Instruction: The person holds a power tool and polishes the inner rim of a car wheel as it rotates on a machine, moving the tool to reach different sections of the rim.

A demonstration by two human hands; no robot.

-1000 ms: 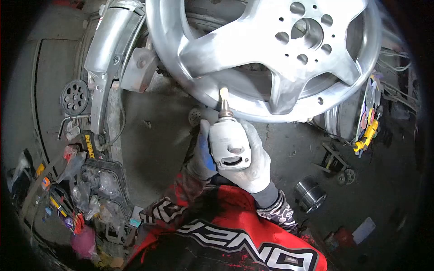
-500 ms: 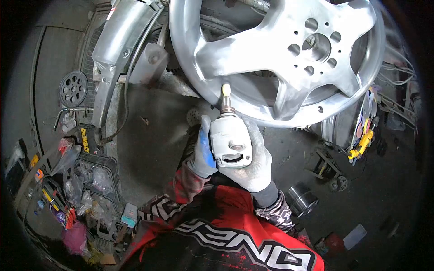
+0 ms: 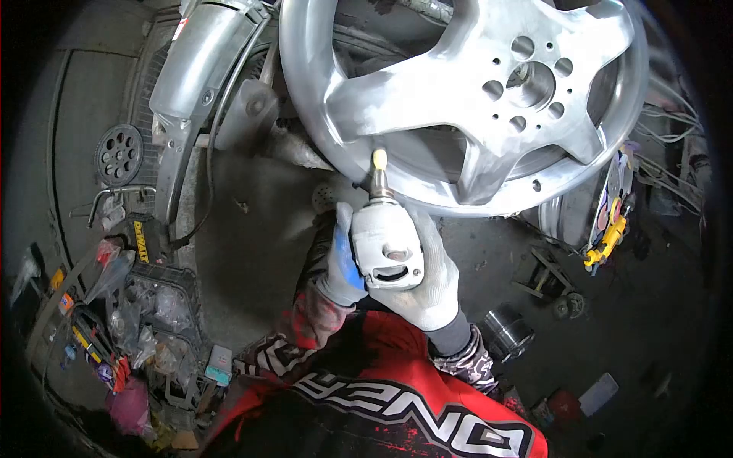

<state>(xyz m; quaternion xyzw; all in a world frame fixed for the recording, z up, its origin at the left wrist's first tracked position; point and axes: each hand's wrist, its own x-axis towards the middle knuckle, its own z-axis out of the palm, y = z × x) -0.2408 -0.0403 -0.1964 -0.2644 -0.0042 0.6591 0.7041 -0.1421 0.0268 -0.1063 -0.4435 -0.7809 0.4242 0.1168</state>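
A white straight grinder (image 3: 385,237) points away from me, gripped between both gloved hands. My left hand (image 3: 341,267), in a grey glove with a blue patch, is closed along the tool's left side. My right hand (image 3: 435,286), in a whitish knit glove, wraps its right side and underside. At the tool's nose sits a small pale yellow polishing tip (image 3: 379,158), which overlaps the lower left rim of a bare-metal alloy wheel (image 3: 427,103) in this view. Bright spokes and a hub with several bolt holes show on the wheel.
A silver machine housing (image 3: 200,65) with a hanging cable stands left of the wheel. Cluttered crates (image 3: 164,298) and bags lie at lower left. A yellow power tool (image 3: 607,243) hangs at right; a shiny metal cylinder (image 3: 508,333) is on the floor.
The grinder's tip sits slightly lower against the wheel's rim. The whole scene has shifted a little leftward. Both hands keep the same grip.
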